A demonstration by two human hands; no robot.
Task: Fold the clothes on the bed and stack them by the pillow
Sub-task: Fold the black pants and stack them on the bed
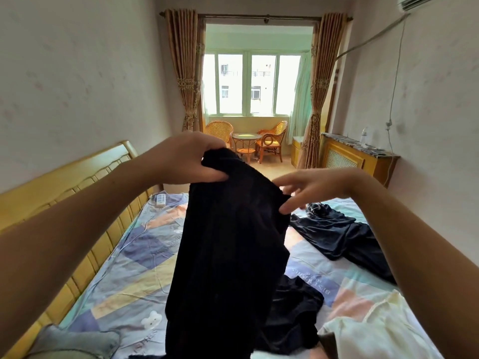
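- Patchwork-sheeted bed [134, 265] with a wooden headboard [64, 185]; wicker chairs [270, 141] by the window [252, 84].
- Left hand [186, 159] grips a black garment [228, 250]; right hand [313, 187] pinches its edge.

both arms come into view from the lower corners, on each side of the black garment [228, 255], and they are bare as far as the picture shows them. no sleeve edge is visible on either forearm. the left hand [186, 159], on the left of the garment, wears no glove, ring or watch. the right hand [311, 189], on the right of the garment, is also bare, and its wrist carries no band.
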